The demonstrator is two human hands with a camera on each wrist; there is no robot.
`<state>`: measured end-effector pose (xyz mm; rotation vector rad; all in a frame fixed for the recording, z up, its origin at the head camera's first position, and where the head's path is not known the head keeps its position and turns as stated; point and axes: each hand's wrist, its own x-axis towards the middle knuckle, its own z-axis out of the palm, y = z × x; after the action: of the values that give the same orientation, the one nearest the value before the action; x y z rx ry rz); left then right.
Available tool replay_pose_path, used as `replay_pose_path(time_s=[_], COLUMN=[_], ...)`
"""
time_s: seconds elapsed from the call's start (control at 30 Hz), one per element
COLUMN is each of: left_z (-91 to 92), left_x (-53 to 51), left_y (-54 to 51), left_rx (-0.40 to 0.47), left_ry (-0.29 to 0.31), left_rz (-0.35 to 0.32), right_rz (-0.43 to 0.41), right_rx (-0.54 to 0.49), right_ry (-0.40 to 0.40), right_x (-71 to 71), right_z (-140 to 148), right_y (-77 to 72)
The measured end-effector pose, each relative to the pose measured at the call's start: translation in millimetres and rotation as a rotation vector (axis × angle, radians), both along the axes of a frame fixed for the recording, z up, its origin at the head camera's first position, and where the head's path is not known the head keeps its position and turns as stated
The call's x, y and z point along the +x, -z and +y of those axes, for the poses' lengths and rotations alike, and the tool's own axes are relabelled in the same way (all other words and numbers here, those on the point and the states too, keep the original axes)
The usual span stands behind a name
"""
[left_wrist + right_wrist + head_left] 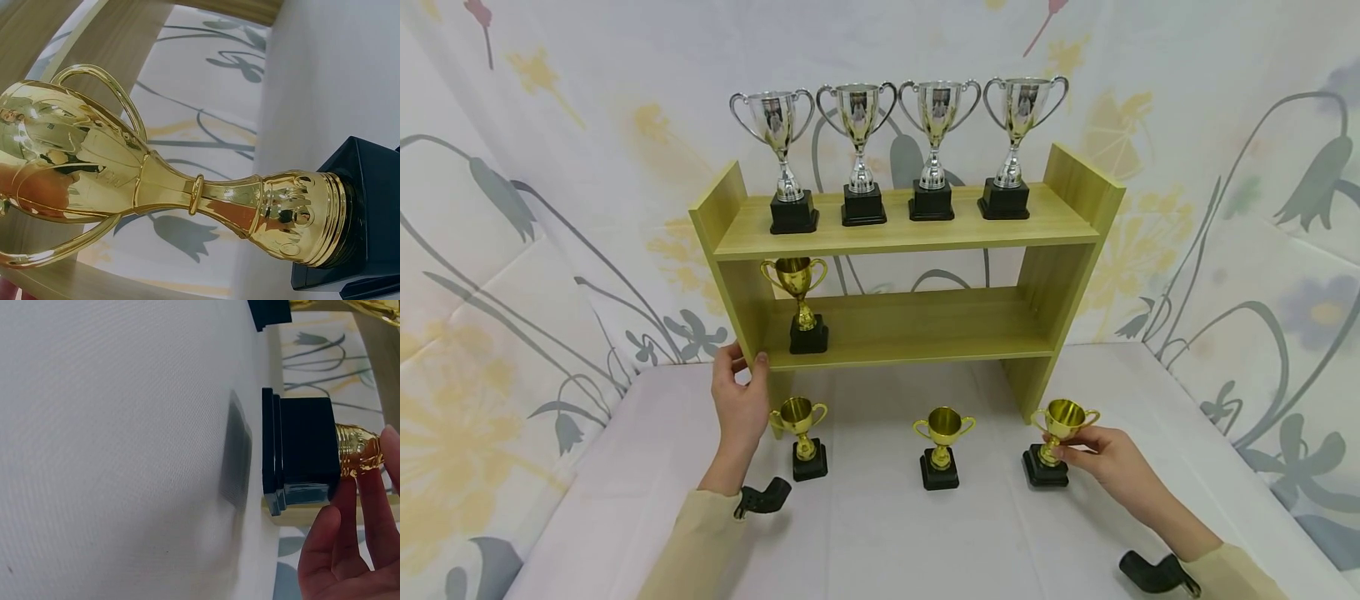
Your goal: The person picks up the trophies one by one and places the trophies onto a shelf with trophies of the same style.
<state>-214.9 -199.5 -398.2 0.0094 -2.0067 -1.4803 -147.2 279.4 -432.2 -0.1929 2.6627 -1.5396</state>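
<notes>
My left fingers (726, 362) grip the shelf (917, 321) at left, some tips hidden; before its right end, my right fingers (1093, 437) pinch and partly cover a gold trophy (1060, 417).

You stood at a small staged corner, rather like a display booth; whether it lay within a home, a shop or a lab could not be told. Creased, flower-printed hangings (625, 75) enclosed your space at the back and both sides. Your worktop (887, 546) bore a pale, woven-looking cover, and a wooden shelf unit (917, 325) on it displayed silver trophies (932, 200) along its top board.
</notes>
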Motion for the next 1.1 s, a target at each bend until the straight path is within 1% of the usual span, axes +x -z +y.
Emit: replay_pose_path(time_s=[0.27, 0.57, 0.93, 1.1], left_z=[-0.4, -0.5, -0.1, 0.0], left_x=[0.0, -1.0, 0.2, 0.1], left_y=[1.1, 1.5, 0.4, 0.3], left_rx=[-0.004, 0.003, 0.004, 0.001], left_ry=[-0.007, 0.004, 0.009, 0.006], left_rz=[0.003, 0.010, 0.001, 0.003], right_rz=[0.010, 0.024, 0.023, 0.052], right_rx=[-0.021, -0.042, -0.043, -0.056], right_ry=[0.001, -0.011, -0.004, -0.012], right_x=[1.5, 1.2, 3.7, 4.9], right_z=[0.0, -1.2, -8.5, -12.6], right_y=[1.8, 2.0, -5.3, -7.0])
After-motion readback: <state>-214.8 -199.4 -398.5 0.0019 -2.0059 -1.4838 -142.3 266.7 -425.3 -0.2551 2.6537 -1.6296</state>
